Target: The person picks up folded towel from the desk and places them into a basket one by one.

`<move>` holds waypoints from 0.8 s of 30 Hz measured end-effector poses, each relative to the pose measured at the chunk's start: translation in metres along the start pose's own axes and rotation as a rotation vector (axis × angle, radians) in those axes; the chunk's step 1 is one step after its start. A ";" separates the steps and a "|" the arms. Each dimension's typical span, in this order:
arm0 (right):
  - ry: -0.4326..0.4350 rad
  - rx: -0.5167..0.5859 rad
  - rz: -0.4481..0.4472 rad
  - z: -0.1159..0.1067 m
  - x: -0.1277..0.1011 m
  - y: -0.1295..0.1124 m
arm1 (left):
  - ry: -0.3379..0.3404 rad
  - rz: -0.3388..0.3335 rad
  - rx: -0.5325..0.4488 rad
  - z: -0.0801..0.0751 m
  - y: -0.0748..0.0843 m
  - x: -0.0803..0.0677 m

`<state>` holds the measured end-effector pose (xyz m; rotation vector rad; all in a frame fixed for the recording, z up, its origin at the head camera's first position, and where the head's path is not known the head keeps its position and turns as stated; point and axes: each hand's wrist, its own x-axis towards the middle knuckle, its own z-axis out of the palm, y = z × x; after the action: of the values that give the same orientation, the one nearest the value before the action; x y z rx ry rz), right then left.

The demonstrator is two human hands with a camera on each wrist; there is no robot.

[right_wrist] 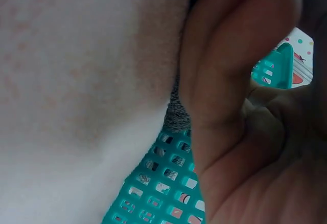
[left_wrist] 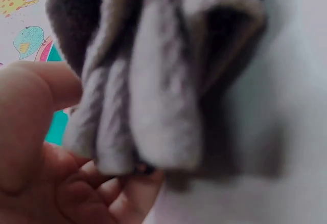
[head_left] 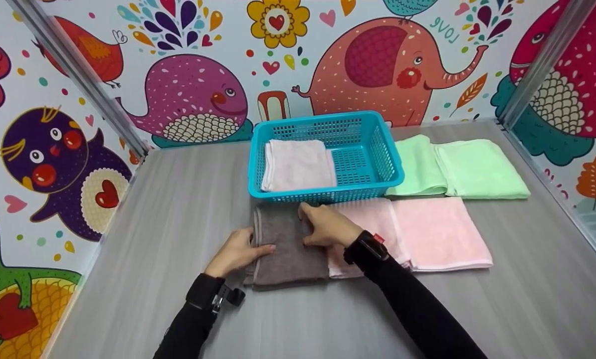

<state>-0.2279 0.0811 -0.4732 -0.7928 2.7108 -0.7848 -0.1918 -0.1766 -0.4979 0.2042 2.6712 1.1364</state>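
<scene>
Item: folded grey towel (head_left: 289,249). My left hand (head_left: 238,252) pinches its left edge, my right hand (head_left: 327,227) grips its right; best lifted level toward the basket (head_left: 392,164).

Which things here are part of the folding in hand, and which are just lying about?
In hand:
- grey towel, gripped at its edges by the left hand and right hand
- teal basket, holding a folded pale towel

Lying about:
- pink towels on the table
- green towels

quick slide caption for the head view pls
Both hands, left hand and right hand, grip a folded grey towel before a blue basket holding one white towel.
</scene>
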 end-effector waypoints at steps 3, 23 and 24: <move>0.007 -0.005 -0.009 0.000 -0.001 0.000 | -0.005 0.042 0.003 0.000 0.002 -0.001; 0.024 0.021 -0.201 -0.047 -0.025 -0.031 | -0.142 0.163 -0.106 -0.036 0.035 -0.027; 0.034 0.027 -0.208 -0.051 -0.026 -0.032 | -0.143 0.157 -0.124 -0.038 0.036 -0.028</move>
<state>-0.2088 0.0946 -0.4117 -1.0778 2.6702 -0.8832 -0.1734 -0.1837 -0.4421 0.4617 2.4863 1.2775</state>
